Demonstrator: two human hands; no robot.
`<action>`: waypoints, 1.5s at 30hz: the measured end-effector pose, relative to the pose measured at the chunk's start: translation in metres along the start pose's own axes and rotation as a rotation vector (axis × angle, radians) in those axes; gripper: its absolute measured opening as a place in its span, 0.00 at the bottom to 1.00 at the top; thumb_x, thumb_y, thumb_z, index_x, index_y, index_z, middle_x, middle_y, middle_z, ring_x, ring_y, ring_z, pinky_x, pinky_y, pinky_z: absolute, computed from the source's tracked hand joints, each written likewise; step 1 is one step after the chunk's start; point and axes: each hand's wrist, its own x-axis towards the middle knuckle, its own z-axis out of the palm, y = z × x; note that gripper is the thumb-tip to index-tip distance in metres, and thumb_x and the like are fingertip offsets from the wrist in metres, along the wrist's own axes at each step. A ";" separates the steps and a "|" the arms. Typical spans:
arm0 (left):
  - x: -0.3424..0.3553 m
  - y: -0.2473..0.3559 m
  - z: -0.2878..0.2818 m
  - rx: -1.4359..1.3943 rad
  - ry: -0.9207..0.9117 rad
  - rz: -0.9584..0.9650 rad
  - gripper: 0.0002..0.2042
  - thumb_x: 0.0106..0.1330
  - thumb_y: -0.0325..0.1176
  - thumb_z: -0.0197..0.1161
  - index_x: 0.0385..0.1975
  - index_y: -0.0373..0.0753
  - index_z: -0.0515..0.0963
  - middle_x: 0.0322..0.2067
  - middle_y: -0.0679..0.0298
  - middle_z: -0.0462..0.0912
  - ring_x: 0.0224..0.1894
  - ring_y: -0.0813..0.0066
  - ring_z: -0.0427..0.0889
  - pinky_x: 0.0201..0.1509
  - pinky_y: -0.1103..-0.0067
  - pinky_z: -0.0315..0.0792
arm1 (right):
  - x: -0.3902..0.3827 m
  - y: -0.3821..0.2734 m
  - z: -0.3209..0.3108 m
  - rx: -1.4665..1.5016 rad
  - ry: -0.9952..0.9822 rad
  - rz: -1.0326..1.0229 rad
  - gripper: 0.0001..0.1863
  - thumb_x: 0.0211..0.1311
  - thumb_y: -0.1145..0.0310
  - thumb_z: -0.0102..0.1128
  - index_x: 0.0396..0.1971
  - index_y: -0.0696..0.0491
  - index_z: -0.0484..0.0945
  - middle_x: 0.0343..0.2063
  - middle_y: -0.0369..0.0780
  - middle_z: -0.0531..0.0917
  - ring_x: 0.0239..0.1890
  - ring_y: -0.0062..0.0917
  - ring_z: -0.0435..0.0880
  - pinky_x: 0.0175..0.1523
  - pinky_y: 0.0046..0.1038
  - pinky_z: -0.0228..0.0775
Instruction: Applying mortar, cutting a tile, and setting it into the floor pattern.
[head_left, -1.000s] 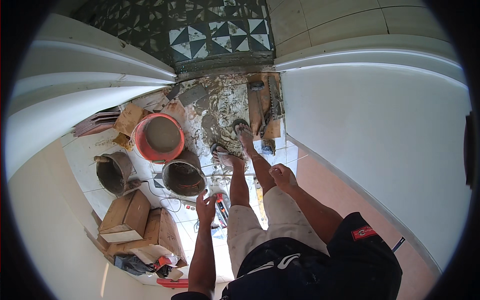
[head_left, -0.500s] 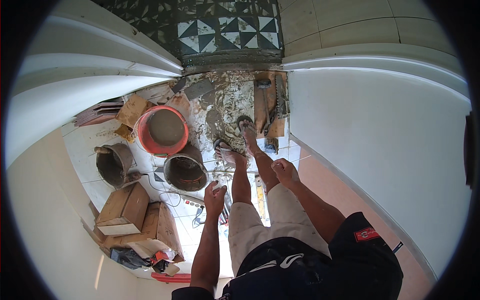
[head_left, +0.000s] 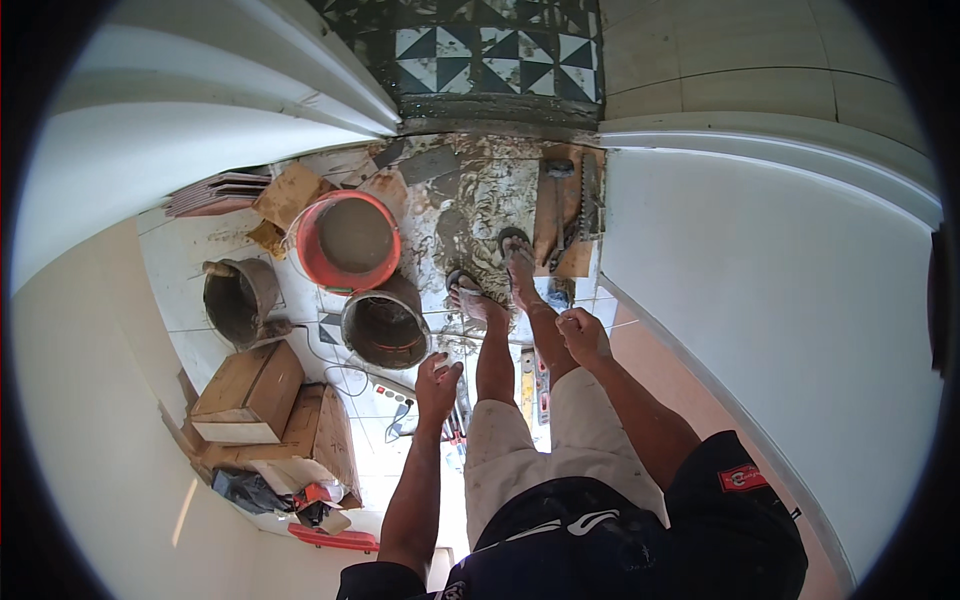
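Note:
My left hand (head_left: 437, 386) hangs in the air, fingers loosely bent and thumb apart, with nothing visible in it. Closest to it is a dark mortar-stained bucket (head_left: 386, 330), which it does not touch. In front of my right thigh, my right hand (head_left: 584, 338) is curled closed, and no object shows in it. A red bucket (head_left: 312, 240) full of grey mortar (head_left: 356, 236) stands beyond the dark one. To their left, another dark bucket (head_left: 238, 300) has a handled tool (head_left: 218, 269) at its rim.
Wet mortar (head_left: 480, 190) smears the floor around my sandals. A hammer (head_left: 560, 200) and a notched trowel (head_left: 589, 195) lie on cardboard at right. Cardboard boxes (head_left: 250, 395), a power strip (head_left: 388, 390) and its cord lie left. Patterned tiles (head_left: 490, 60) lie past the threshold; a white door (head_left: 760, 290) is right.
The view has shifted slightly, so the buckets and floor sit further right in the picture. My left hand has turned a little; my right stays curled.

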 end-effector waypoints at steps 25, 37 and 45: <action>0.014 -0.014 0.001 0.000 0.011 0.043 0.27 0.67 0.39 0.74 0.59 0.27 0.76 0.58 0.49 0.81 0.52 0.64 0.87 0.53 0.72 0.80 | 0.014 -0.008 -0.009 -0.069 0.022 -0.026 0.19 0.68 0.52 0.64 0.44 0.55 0.85 0.35 0.47 0.89 0.38 0.37 0.90 0.45 0.36 0.79; 0.015 -0.011 0.003 0.007 0.011 0.010 0.28 0.67 0.40 0.74 0.59 0.25 0.76 0.57 0.48 0.81 0.51 0.63 0.86 0.53 0.72 0.79 | 0.011 -0.010 -0.008 -0.064 -0.008 0.054 0.20 0.68 0.52 0.64 0.44 0.55 0.86 0.36 0.48 0.90 0.40 0.36 0.90 0.47 0.35 0.79; 0.012 -0.007 0.000 0.005 0.022 0.007 0.28 0.67 0.39 0.74 0.60 0.26 0.76 0.58 0.48 0.80 0.53 0.62 0.86 0.55 0.71 0.79 | 0.018 -0.016 -0.006 -0.144 0.131 -0.107 0.19 0.68 0.56 0.64 0.44 0.58 0.85 0.39 0.47 0.89 0.43 0.38 0.89 0.49 0.35 0.80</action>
